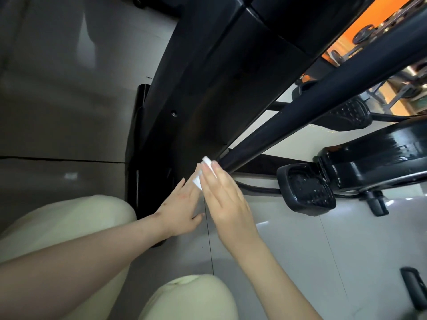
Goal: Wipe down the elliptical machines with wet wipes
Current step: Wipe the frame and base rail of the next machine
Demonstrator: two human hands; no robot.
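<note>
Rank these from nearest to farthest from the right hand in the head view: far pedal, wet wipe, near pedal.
1. wet wipe, touching the right hand.
2. near pedal, on the floor to its right.
3. far pedal, upper right, beyond the bar.

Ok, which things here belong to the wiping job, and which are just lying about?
Job in hand:
white wipe, with the left hand and right hand both at it
black elliptical housing
pedal

Lying about:
weight plates in the background
small black object at bottom right
</note>
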